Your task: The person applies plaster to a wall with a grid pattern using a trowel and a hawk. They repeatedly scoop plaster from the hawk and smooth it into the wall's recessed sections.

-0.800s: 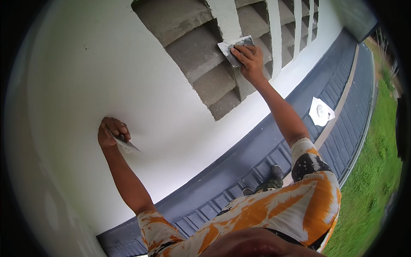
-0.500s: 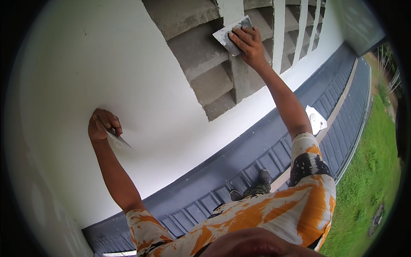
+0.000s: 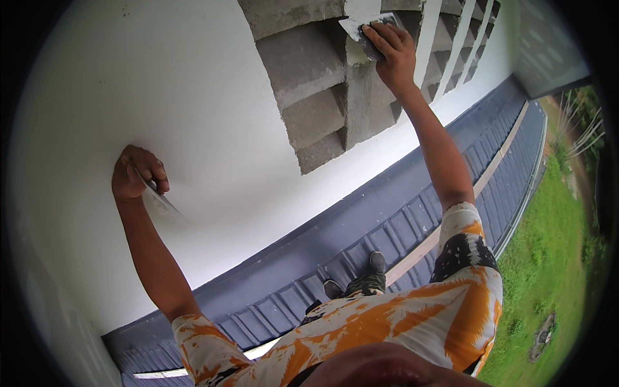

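Right hand, upper centre of frame: fingers curled around a small putty blade, pressed flat to the white edge of the grey block louvres; blade's long axis runs left from the fingertips. Left hand, middle left: clenched on a second scraper, blade pointing lower right, touching the white wall. Below: dark ribbed roof.
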A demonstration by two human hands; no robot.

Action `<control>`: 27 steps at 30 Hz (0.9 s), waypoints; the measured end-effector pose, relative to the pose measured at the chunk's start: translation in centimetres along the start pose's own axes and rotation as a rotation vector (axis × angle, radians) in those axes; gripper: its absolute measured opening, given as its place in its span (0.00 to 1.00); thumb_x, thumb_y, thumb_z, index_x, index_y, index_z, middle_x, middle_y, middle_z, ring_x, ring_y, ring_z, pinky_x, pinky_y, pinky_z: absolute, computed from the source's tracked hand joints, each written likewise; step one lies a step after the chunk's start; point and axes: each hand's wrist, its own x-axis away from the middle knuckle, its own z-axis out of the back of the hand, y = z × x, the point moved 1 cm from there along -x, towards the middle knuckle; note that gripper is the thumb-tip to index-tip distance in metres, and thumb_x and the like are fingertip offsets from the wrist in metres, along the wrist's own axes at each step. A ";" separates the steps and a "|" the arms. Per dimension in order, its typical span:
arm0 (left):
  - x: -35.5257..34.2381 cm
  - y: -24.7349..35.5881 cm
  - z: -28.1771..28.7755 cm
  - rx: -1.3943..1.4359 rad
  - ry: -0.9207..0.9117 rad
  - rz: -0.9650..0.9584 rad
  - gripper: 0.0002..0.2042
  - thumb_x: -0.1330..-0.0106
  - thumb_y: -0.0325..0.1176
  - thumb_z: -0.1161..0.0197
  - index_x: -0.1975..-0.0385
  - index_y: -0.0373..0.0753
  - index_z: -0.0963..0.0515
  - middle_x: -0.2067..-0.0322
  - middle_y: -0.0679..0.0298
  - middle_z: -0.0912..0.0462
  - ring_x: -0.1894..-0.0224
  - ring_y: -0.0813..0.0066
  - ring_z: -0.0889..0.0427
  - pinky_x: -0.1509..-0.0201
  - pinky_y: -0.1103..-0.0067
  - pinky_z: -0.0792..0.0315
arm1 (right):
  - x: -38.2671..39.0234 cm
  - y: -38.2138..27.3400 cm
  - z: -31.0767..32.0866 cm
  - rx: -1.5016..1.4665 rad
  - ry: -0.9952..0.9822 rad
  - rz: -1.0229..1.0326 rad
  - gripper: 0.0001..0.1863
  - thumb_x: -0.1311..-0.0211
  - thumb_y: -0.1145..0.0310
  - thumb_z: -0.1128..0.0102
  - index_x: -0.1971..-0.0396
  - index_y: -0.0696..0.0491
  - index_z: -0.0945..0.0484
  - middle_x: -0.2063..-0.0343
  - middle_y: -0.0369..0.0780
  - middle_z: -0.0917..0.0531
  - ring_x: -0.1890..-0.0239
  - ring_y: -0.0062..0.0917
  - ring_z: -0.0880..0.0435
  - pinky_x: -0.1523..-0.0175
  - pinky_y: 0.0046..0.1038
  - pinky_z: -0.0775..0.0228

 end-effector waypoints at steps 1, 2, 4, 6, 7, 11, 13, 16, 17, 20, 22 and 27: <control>-0.5 -0.1 -0.1 -0.013 -0.032 -0.013 0.16 0.30 0.34 0.46 0.84 0.40 0.29 0.78 0.56 0.18 0.82 0.63 0.16 0.89 0.74 0.26 | 2.1 -0.3 0.1 -0.017 -0.013 -0.028 0.31 0.57 0.79 0.37 0.49 0.38 0.19 0.51 0.29 0.18 0.50 0.32 0.23 0.48 0.34 0.32; -1.0 -0.1 -0.2 -0.027 -0.065 -0.027 0.17 0.30 0.34 0.46 0.84 0.40 0.29 0.78 0.56 0.18 0.82 0.62 0.16 0.89 0.74 0.26 | 4.8 -0.5 0.1 0.001 -0.039 -0.049 0.32 0.58 0.81 0.39 0.48 0.38 0.19 0.51 0.31 0.19 0.49 0.34 0.24 0.46 0.35 0.32; -1.2 0.0 -0.1 -0.041 -0.052 -0.024 0.18 0.29 0.38 0.44 0.83 0.40 0.29 0.79 0.55 0.18 0.84 0.62 0.17 0.90 0.74 0.27 | 9.3 -2.2 0.9 -0.016 -0.142 -0.094 0.36 0.61 0.84 0.43 0.47 0.39 0.20 0.49 0.33 0.21 0.47 0.37 0.26 0.44 0.40 0.34; -0.4 -0.5 0.2 -0.040 -0.007 -0.016 0.19 0.30 0.41 0.42 0.83 0.40 0.28 0.79 0.55 0.18 0.85 0.62 0.18 0.91 0.74 0.28 | 12.4 -3.8 1.0 -0.050 -0.203 -0.118 0.35 0.60 0.86 0.44 0.47 0.44 0.20 0.49 0.37 0.20 0.48 0.39 0.25 0.44 0.41 0.33; -0.1 -0.5 0.2 -0.040 0.017 -0.013 0.19 0.30 0.42 0.42 0.83 0.40 0.28 0.80 0.55 0.19 0.86 0.62 0.19 0.91 0.73 0.28 | 12.9 -4.9 1.4 -0.073 -0.233 -0.147 0.34 0.59 0.88 0.46 0.48 0.47 0.20 0.48 0.40 0.20 0.48 0.40 0.24 0.44 0.39 0.30; 0.1 -0.1 -0.2 -0.020 0.114 0.033 0.21 0.30 0.46 0.41 0.84 0.40 0.28 0.81 0.54 0.19 0.89 0.62 0.21 0.92 0.73 0.30 | 11.0 -7.8 2.3 -0.061 -0.181 -0.646 0.28 0.49 0.83 0.47 0.44 0.50 0.24 0.49 0.42 0.20 0.50 0.41 0.22 0.48 0.40 0.28; 0.4 0.0 0.8 0.035 0.039 0.055 0.23 0.30 0.48 0.42 0.84 0.37 0.27 0.78 0.50 0.18 0.85 0.56 0.19 0.89 0.70 0.25 | 8.4 -8.0 0.8 0.022 -0.148 -0.839 0.27 0.45 0.77 0.45 0.42 0.51 0.27 0.48 0.42 0.21 0.51 0.42 0.22 0.51 0.41 0.26; -0.8 -0.3 -0.1 0.065 0.061 0.060 0.22 0.31 0.47 0.40 0.85 0.39 0.28 0.80 0.51 0.19 0.88 0.58 0.21 0.90 0.71 0.27 | 6.1 -9.9 -1.7 0.201 -0.307 -0.955 0.28 0.44 0.72 0.43 0.40 0.51 0.31 0.49 0.42 0.25 0.51 0.43 0.24 0.53 0.41 0.24; -1.3 -0.3 -0.6 0.063 0.092 0.057 0.22 0.32 0.46 0.39 0.85 0.40 0.28 0.81 0.52 0.19 0.90 0.61 0.22 0.91 0.71 0.28 | 6.3 -10.6 -1.6 0.179 -0.298 -0.895 0.29 0.45 0.73 0.43 0.39 0.52 0.32 0.49 0.41 0.25 0.51 0.43 0.25 0.53 0.42 0.24; -0.3 -0.1 -0.4 0.063 0.075 0.025 0.22 0.30 0.48 0.42 0.84 0.39 0.28 0.80 0.52 0.19 0.89 0.59 0.22 0.90 0.71 0.27 | 5.9 -12.6 0.0 0.050 -0.341 -0.956 0.29 0.46 0.74 0.43 0.41 0.54 0.31 0.49 0.43 0.24 0.51 0.42 0.24 0.51 0.42 0.26; -0.1 -0.1 0.0 0.024 0.043 0.018 0.22 0.30 0.49 0.42 0.82 0.39 0.27 0.79 0.51 0.18 0.88 0.59 0.21 0.89 0.71 0.26 | 6.5 -11.2 1.0 0.059 -0.211 -0.971 0.29 0.47 0.75 0.43 0.41 0.54 0.31 0.49 0.41 0.25 0.51 0.42 0.24 0.53 0.41 0.25; -1.0 -0.2 0.2 0.078 0.018 0.066 0.20 0.31 0.48 0.40 0.80 0.39 0.27 0.78 0.51 0.19 0.85 0.60 0.20 0.87 0.72 0.24 | 6.9 -12.0 -1.7 0.130 -0.396 -0.982 0.35 0.52 0.79 0.40 0.39 0.56 0.36 0.48 0.43 0.28 0.49 0.43 0.27 0.54 0.39 0.22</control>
